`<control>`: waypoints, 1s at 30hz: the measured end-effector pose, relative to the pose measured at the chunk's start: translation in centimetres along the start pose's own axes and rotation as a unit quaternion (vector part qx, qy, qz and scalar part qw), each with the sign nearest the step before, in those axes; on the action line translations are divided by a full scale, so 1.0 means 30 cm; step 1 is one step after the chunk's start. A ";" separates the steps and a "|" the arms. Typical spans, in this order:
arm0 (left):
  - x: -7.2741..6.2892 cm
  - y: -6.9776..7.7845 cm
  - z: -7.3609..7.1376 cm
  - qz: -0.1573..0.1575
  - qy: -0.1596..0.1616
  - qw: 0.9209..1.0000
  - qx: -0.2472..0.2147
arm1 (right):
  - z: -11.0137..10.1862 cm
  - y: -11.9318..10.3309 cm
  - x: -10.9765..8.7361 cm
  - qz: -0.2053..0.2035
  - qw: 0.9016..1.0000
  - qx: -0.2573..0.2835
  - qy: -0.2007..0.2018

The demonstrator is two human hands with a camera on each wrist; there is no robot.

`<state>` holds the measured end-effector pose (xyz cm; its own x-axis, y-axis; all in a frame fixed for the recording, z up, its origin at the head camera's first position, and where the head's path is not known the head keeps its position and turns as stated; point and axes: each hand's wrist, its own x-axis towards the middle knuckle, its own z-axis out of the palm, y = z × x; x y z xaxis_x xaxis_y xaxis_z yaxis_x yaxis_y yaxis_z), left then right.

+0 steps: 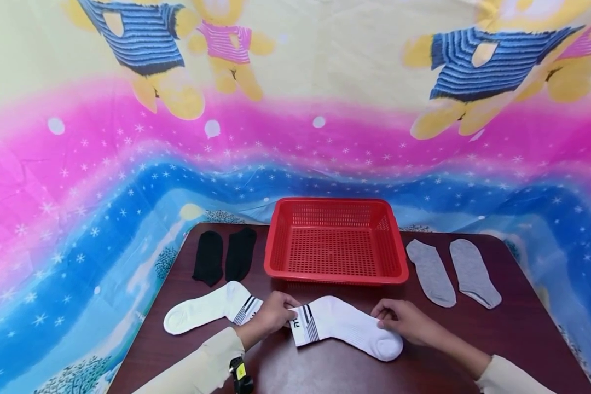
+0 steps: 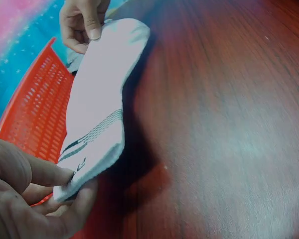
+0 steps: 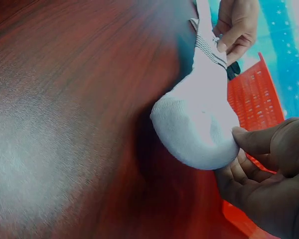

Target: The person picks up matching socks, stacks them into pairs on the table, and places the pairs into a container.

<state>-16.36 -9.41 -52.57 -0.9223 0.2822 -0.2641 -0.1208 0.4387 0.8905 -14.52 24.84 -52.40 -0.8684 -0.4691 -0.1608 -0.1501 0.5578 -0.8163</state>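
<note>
A white crew sock [image 1: 347, 323] with black stripes at its cuff is stretched between both hands over the front of the table. My left hand [image 1: 274, 313] pinches the cuff between thumb and fingers, as the left wrist view also shows. At the toe end, my right hand [image 1: 405, 318] pinches the upper edge; in the right wrist view the thumb lies on top of the rounded toe [image 3: 189, 139]. A second white striped sock [image 1: 207, 307] lies flat to the left, its cuff partly hidden behind the left hand.
Behind the hands stands a red plastic basket [image 1: 336, 279] with perforated walls. Two black ankle socks [image 1: 240, 254] lie left of it, and two grey ankle socks [image 1: 474, 271] lie to its right. A patterned cloth [image 1: 295, 137] hangs behind the dark wooden table [image 1: 527, 339].
</note>
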 end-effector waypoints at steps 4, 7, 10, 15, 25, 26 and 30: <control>0.002 -0.026 0.004 0.057 0.037 0.993 0.099 | 0.024 0.008 0.010 -0.008 1.000 -0.016 0.011; 0.001 -0.042 0.012 0.095 0.069 0.980 0.158 | 0.038 0.013 0.017 -0.014 0.999 -0.041 0.027; 0.000 -0.053 0.025 0.110 0.089 0.971 0.192 | 0.049 0.023 0.022 -0.014 0.997 -0.067 0.043; 0.002 -0.064 0.050 0.114 0.112 0.963 0.218 | 0.066 0.043 0.024 -0.002 0.994 -0.096 0.058; 0.007 -0.066 0.071 0.145 0.140 0.935 0.291 | 0.107 0.077 0.022 -0.021 0.985 -0.150 0.084; 0.007 -0.065 0.071 0.146 0.135 0.934 0.298 | 0.109 0.079 0.021 -0.019 0.984 -0.152 0.086; 0.004 -0.056 0.066 0.156 0.112 0.915 0.355 | 0.113 0.081 0.019 -0.010 0.983 -0.162 0.090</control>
<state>-15.53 -8.43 -54.82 -0.9333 0.3402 0.1152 0.3559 0.8327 0.4242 -13.79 23.60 -56.34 -0.9291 -0.3691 -0.0219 -0.2851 0.7528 -0.5933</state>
